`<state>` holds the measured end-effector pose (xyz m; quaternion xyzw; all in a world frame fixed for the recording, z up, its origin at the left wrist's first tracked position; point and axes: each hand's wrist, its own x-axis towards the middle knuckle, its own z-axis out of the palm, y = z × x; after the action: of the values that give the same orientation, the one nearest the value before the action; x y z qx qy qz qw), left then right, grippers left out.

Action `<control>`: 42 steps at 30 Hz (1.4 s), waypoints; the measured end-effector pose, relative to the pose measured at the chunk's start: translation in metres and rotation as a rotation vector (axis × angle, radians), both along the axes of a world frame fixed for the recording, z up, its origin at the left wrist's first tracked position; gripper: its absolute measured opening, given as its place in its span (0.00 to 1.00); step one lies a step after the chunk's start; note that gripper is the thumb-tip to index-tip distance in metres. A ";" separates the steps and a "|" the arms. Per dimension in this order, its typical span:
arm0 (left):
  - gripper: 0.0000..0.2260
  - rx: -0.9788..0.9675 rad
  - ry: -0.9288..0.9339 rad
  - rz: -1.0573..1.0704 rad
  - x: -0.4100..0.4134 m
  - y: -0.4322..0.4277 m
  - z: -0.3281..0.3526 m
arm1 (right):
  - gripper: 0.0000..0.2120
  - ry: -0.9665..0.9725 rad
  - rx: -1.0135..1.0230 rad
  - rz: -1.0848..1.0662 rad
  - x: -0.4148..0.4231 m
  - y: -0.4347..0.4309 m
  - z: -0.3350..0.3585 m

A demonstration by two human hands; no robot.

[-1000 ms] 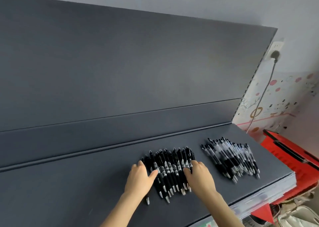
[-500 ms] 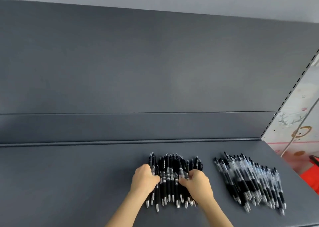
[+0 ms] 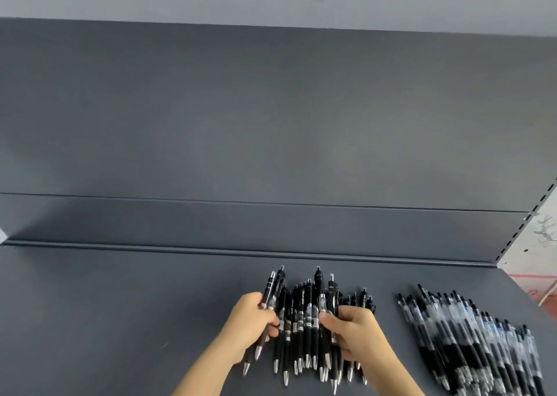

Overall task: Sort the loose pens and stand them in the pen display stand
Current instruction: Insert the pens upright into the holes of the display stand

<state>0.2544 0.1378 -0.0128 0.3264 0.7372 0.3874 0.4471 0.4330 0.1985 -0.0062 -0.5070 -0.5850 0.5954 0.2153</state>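
Note:
A bunch of several black click pens (image 3: 307, 323) lies on the dark grey shelf (image 3: 120, 320), silver tips toward me. My left hand (image 3: 251, 324) grips the pens at the bunch's left side. From the right, my right hand (image 3: 355, 332) curls its fingers round the pens on that side. Both hands squeeze the bunch together between them. A second pile of clear-barrelled pens (image 3: 470, 341) lies apart to the right, untouched. No pen display stand is in view.
The shelf's grey back panel (image 3: 271, 118) rises behind the pens, with a low ridge along its foot. The shelf's right end, with a slotted upright (image 3: 539, 205), stands beside a patterned wall. Bare shelf surface stretches to the left.
Both hands went from lying flat on the black pens to curling round them, gathering the spread row into a tighter bunch. The camera view swung left and tilted down.

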 end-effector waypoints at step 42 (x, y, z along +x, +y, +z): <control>0.04 0.366 -0.024 0.349 -0.353 -0.359 0.072 | 0.04 0.254 0.023 0.555 -0.437 -0.306 0.088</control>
<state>-0.0981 -0.2210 0.0588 0.2651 0.6943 0.5899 0.3157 -0.0044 -0.1075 0.0820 -0.2468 -0.6764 0.6832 0.1216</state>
